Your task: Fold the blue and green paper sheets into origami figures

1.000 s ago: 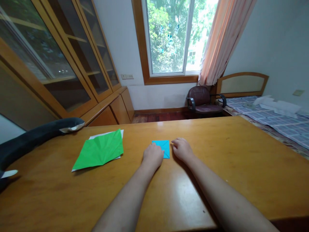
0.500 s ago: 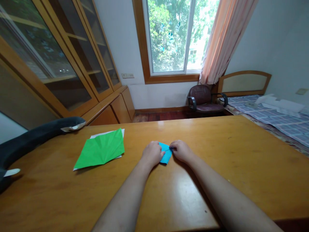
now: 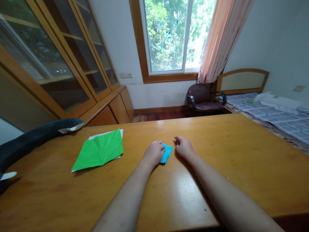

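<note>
A small folded piece of blue paper [image 3: 166, 153] lies on the wooden table. My left hand [image 3: 154, 152] grips its left side, fingers over the top, and covers part of it. The right side of the paper is exposed, with crease lines visible. Just right of the paper, apart from it, is my right hand [image 3: 184, 146]. It holds nothing; its index finger points left and the other fingers are loosely curled.
Green creased paper [image 3: 100, 150] lies over white sheets on the left of the table [image 3: 241, 154]. A dark plush toy [image 3: 41, 132] rests at the far left edge. Beyond the table stand a maroon armchair [image 3: 201, 96], a bed [image 3: 280, 112] and a glass-fronted cabinet [image 3: 72, 58].
My right hand has let go of the blue paper's right corner and moved slightly right. My left hand stays on the paper, whose raised edge now lies flatter.
</note>
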Demonstrator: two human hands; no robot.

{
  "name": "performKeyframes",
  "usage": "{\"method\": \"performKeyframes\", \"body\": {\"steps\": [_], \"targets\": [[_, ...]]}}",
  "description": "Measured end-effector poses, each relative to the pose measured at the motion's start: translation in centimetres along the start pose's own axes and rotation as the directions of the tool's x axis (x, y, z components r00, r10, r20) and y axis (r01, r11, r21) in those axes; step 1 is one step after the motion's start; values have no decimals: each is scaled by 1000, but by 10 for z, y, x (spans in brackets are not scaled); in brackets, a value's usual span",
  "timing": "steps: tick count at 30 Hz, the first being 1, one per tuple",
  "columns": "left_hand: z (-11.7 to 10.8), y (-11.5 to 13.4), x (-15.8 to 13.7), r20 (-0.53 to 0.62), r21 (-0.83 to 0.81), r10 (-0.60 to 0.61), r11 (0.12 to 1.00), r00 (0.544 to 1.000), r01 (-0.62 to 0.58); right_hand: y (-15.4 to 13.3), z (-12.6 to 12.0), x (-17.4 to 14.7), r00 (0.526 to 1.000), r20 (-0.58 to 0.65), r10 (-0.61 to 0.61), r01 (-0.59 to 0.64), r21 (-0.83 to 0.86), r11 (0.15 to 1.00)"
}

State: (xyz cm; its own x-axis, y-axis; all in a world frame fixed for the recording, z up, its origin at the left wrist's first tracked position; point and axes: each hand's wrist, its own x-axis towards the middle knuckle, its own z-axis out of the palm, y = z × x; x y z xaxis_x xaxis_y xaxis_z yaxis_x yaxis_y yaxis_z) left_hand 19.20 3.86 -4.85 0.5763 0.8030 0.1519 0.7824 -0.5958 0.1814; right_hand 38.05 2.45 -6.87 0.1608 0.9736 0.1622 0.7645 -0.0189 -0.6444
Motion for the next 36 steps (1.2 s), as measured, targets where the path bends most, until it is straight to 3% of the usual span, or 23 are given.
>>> {"method": "performKeyframes", "body": {"steps": [9, 13, 17, 21, 27, 36], "targets": [[-6, 5, 1, 3, 21, -8, 1000, 1000, 8, -3, -1, 0, 999, 21, -46, 47, -55, 997], [-5, 5, 1, -16, 39, -22, 999, 1000, 22, -6, 0, -2, 980, 70, -186, 188, -21, 982], [-2, 2, 3, -60, -10, -40, 999, 997, 39, -9, 1, -7, 886, 116, -449, 443, 75, 893], [2, -4, 5, -119, -31, -54, 998, 991, 51, -14, -1, -12, 796, 174, -579, 579, 60, 813], [-1, -14, 2, -116, -114, -20, 993, 993, 6, -18, -5, -13, 749, 247, -615, 630, 19, 776], [-4, -23, -5, -98, -208, 60, 975, 993, -79, -14, 4, -9, 756, 252, -604, 632, -39, 774]]}}
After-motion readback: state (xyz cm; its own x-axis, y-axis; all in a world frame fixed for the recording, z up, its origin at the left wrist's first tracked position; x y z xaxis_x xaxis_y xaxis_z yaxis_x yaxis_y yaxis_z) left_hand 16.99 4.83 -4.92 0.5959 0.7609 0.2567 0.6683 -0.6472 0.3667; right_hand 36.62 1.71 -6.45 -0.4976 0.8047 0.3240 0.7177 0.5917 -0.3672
